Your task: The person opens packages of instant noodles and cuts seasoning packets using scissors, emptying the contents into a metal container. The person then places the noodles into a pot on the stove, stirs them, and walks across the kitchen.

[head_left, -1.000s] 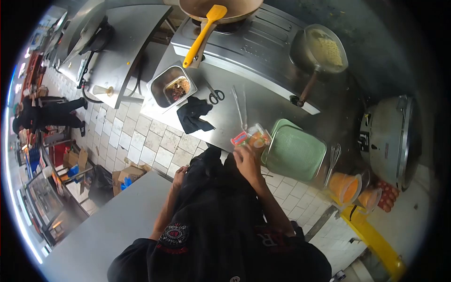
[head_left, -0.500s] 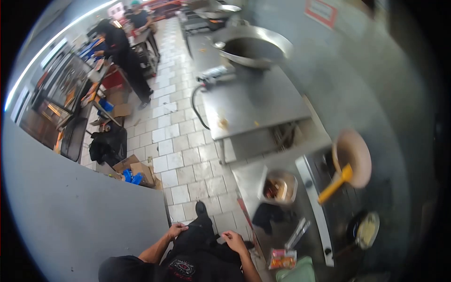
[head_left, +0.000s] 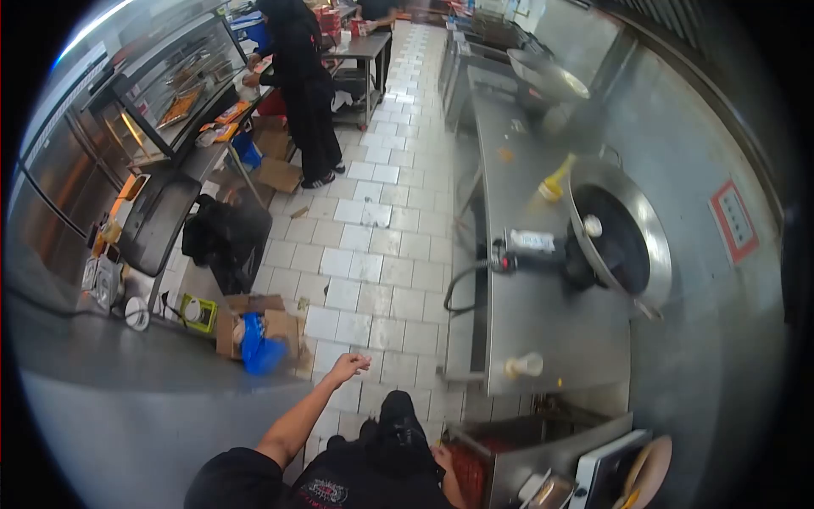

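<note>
My left hand (head_left: 349, 367) is stretched out ahead of my body over the tiled floor, its fingers loosely apart with nothing seen in them. The closest thing to it is an open cardboard box (head_left: 280, 329) with a blue plastic bag (head_left: 259, 343) in it. Low beside my right thigh hangs my right hand (head_left: 443, 458), next to the steel counter's end. Its fingers are partly hidden, so I cannot make out their shape or any held thing. A dark shoe (head_left: 403, 420) shows below me in mid-step.
A steel table (head_left: 555, 327) on the right carries a large wok (head_left: 653, 246), a hose and a small bottle (head_left: 524, 366). At lower right lies a bowl (head_left: 653, 475). A black-clad person (head_left: 301, 85) stands at the left counter; another person (head_left: 376, 13) is farther back.
My view has moved forward along the aisle, and the wok table is now closer. The left hand has swung forward from my waist; the right hand has dropped to my side.
</note>
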A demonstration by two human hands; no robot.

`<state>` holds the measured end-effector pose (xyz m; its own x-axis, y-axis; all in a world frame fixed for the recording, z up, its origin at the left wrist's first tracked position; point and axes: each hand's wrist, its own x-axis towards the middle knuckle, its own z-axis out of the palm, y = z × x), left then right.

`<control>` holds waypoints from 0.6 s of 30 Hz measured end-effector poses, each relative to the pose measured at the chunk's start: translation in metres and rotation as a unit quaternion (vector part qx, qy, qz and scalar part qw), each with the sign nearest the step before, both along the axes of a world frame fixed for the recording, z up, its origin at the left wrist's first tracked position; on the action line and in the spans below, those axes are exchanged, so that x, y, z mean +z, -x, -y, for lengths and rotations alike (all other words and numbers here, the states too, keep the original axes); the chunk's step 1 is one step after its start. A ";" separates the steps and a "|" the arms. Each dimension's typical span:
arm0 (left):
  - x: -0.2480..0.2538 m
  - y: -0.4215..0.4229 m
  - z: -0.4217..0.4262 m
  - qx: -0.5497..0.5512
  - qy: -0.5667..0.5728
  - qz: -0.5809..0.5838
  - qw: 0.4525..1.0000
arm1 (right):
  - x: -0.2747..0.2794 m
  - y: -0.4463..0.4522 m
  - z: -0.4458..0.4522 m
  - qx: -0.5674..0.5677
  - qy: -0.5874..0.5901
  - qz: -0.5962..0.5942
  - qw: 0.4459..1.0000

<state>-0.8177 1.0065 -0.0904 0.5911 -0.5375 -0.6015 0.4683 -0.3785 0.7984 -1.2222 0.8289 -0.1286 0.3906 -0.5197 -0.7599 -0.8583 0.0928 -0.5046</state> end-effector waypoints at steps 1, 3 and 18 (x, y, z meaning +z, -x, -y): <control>0.004 -0.034 0.018 0.006 -0.004 0.005 1.000 | -0.008 -0.023 0.014 0.044 -0.044 -0.038 0.997; -0.044 -0.092 0.023 -0.036 0.008 0.106 0.994 | -0.026 -0.089 0.047 0.103 -0.095 -0.078 0.987; 0.034 -0.308 -0.056 -0.038 -0.230 -0.092 0.968 | 0.049 -0.578 0.208 -0.316 -0.214 0.197 0.903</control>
